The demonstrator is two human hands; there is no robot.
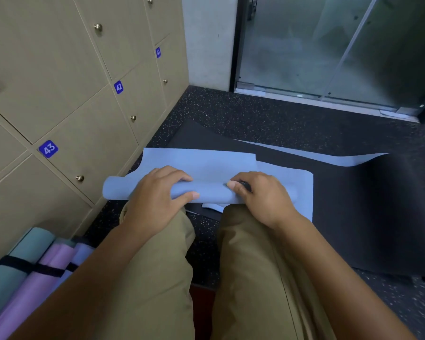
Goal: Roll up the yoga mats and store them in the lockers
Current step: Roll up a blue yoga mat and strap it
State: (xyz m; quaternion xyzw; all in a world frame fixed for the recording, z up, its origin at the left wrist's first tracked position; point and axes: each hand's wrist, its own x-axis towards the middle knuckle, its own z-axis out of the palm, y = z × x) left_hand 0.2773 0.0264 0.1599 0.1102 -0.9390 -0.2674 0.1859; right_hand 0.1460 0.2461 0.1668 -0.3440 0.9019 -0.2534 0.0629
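Kneeling on the dark speckled floor [255, 114], the person curls the left hand [155, 200] and right hand [263, 200] round the rolled near end of a thin light-blue yoga mat [206, 165], which lies over a black mat [353, 204] before the knees. Beige lockers [79, 114] numbered 41, 42, 43 stand alongside; 3 rolled, strapped mats [35, 266] lie at their base.

i see a dark speckled floor [243, 114] running to a pale grey wall [207, 40] in the corner. right of it stands a black-framed glass door [329, 45] (dim and hazy behind), daylight falling cool and soft.
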